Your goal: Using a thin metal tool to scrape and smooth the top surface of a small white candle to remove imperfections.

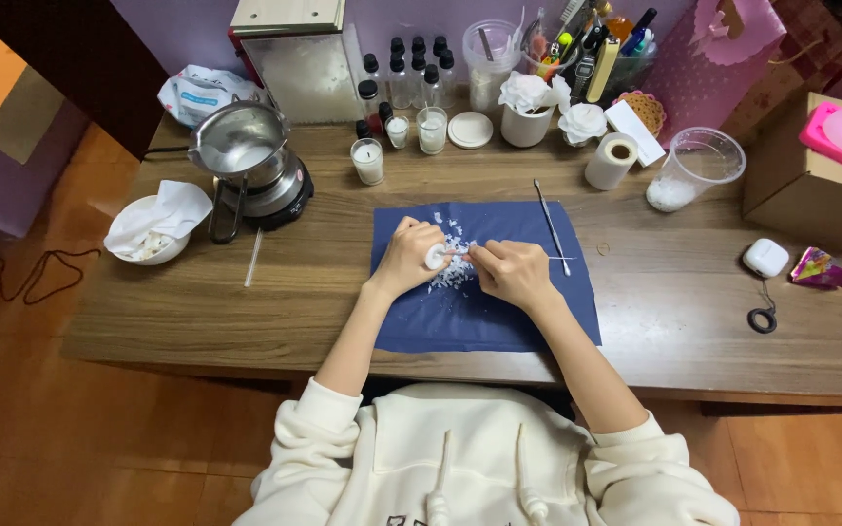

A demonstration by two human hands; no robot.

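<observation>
Bright even light, sharp, wide-angle edge distortion.

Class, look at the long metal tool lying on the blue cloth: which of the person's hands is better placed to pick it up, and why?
Probably the right hand. The metal tool lies just beyond it on the blue cloth's right side, while the left hand holds a small white piece farther away.

Both forearms reach forward from pushed-up cream sleeves and angle inward, so the two hands meet close together at the middle. The left hand (409, 255) is curled, knuckles up, its fingertips pinched shut around something small and white. The right hand (512, 273) lies just beside it, palm down, fingers folded and closed in a pinch that points toward the left fingertips.
</observation>
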